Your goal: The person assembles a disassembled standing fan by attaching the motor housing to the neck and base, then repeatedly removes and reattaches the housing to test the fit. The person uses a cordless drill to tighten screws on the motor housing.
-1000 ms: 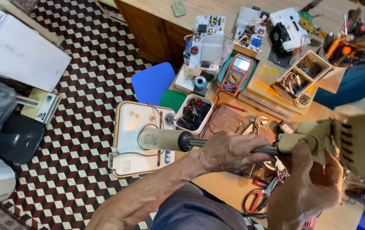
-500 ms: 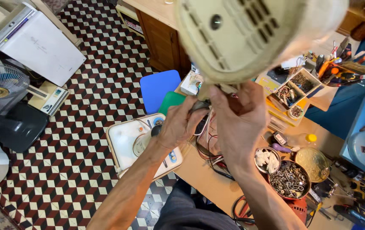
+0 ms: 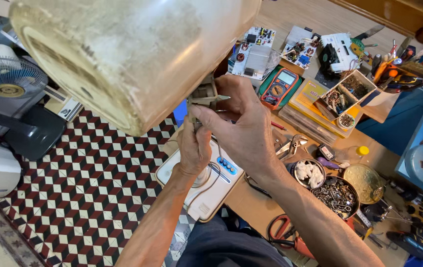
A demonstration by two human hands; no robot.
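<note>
1. Head view: the cream fan motor housing (image 3: 132, 54) had swung closer, filling the upper frame above the workbench (image 3: 251, 198).
2. Left hand (image 3: 194, 148) clenched its neck; right hand (image 3: 243, 123) pinched the bracket (image 3: 206, 99), exposing the underside.

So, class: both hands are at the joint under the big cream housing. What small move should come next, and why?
Probably steady the cream housing with the right hand while the left hand works at the joint, since the bulky housing hangs tilted above the white base and a wire trails down beside the left hand.

Multimeter (image 3: 278, 87) lies on workbench (image 3: 251, 198), behind bowls (image 3: 337, 195).
</note>
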